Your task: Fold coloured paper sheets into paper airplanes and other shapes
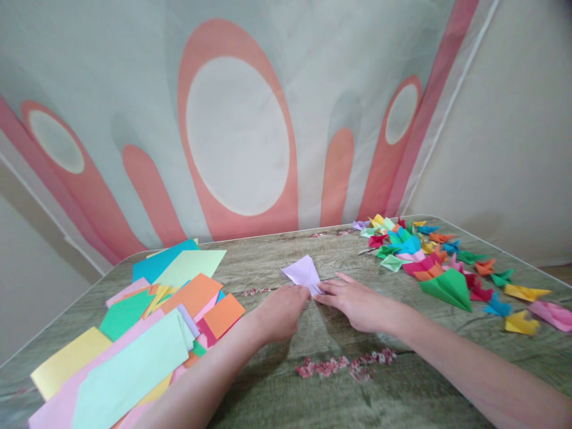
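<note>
A small sheet of light purple origami paper (304, 272), with folds showing and a narrowed near end, lies on the table in front of me. My left hand (282, 308) is closed, its curled fingers pressing the near left part of the paper; its fingertips are partly hidden. From the other side my right hand (351, 301) reaches in with fingers stretched out and somewhat apart, their tips resting on the paper's near right edge. The two hands almost meet at the paper's lower end.
Loose coloured sheets, including a pale green one (134, 363) and an orange one (194, 294), are heaped on the left. Many folded paper pieces, such as a green paper plane (448, 289), spread over the right. A printed cloth (236, 134) hangs behind the wood-patterned table (263, 393).
</note>
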A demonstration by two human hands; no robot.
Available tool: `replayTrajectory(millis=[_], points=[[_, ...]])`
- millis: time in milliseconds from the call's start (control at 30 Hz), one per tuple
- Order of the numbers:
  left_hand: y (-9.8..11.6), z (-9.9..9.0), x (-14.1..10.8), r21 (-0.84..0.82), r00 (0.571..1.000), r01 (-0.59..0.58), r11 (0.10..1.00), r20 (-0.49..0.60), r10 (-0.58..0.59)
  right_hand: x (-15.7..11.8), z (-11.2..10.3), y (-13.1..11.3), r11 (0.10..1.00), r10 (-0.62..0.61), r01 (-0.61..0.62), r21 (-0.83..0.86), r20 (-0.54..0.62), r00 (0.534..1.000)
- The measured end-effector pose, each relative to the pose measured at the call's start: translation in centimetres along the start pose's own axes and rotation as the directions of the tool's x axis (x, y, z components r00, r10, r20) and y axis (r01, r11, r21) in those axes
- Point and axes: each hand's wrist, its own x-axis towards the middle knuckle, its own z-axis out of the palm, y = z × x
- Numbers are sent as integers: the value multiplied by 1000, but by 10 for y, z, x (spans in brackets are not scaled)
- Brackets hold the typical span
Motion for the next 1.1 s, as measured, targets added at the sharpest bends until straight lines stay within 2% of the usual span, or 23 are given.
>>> replayTrajectory(millis=[267, 467, 633, 800, 967, 1033, 1100], points=[[15, 10, -1, 124, 998, 65, 990, 20, -68, -1, -2, -2, 1000, -7, 7, -14, -2, 1000], [6, 5, -2, 182, 984, 142, 973, 79, -158, 0, -1, -1, 1000, -3, 3, -27, 16, 1000], [-9, 0, 0, 199, 971, 226, 954, 29, -236, 0, -2, -2, 1000, 7, -7, -24, 16, 1000], [-22, 4, 0, 183, 962, 271, 945, -19, -272, -1, -4, -4, 1000, 4, -4, -22, 6, 1000], [-22, 12, 4, 175, 944, 325, 929, -122, -307, -1, -2, -4, 1000, 4, -4, -27, -13, 1000], [-15, 15, 6, 177, 948, 294, 939, -181, -262, 0, 1, -4, 999, 4, -5, -33, -22, 1000], [-7, 18, 8, 159, 968, 194, 968, -189, -163, 1, 3, -4, 999, 6, -7, -37, -30, 1000]])
